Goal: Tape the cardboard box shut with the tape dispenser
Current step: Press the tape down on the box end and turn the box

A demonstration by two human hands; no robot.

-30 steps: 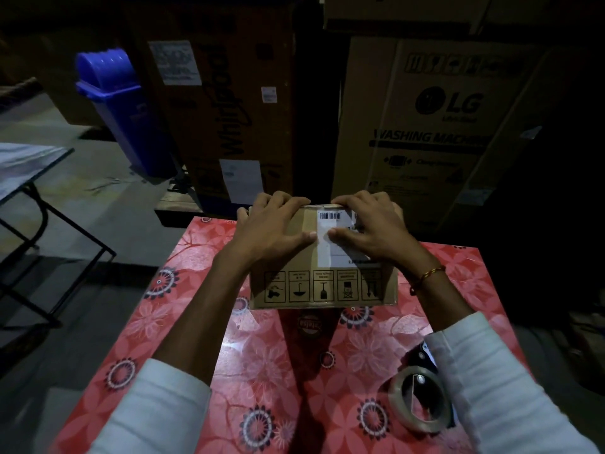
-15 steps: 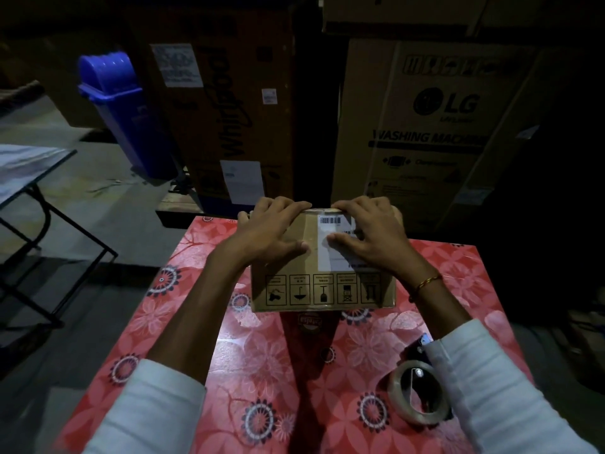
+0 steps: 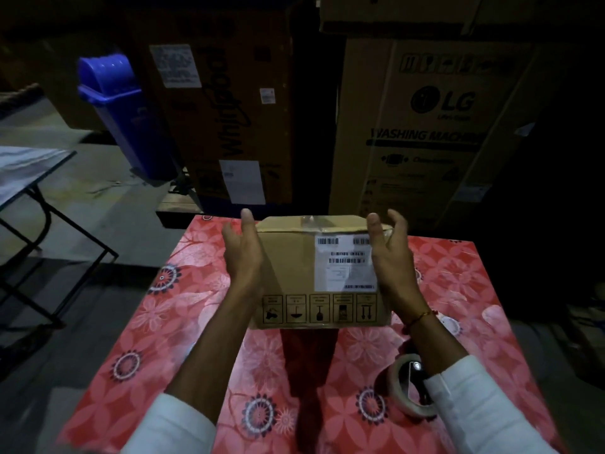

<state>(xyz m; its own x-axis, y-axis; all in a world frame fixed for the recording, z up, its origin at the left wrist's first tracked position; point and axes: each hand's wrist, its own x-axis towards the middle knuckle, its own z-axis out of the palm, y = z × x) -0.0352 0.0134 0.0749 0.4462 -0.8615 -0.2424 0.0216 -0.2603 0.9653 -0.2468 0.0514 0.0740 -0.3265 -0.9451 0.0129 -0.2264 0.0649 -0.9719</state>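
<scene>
On the bench point(image 3: 183, 322), at twelve o'clock from us, stands the cardboard box point(image 3: 294, 273). Half a second ago our hands pressed on its top; now both have lifted off, left hand point(image 3: 244, 253) and right hand point(image 3: 391, 257) spread loose at either side, grasping nothing. We judge the flaps are down. The tape dispenser point(image 3: 407, 388) waits at five o'clock, untouched.

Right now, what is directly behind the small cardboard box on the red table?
Behind the cardboard box, past the table's far edge, stand a Whirlpool carton and an LG washing machine carton. The box hides the table strip and carton bases directly behind it.
</scene>
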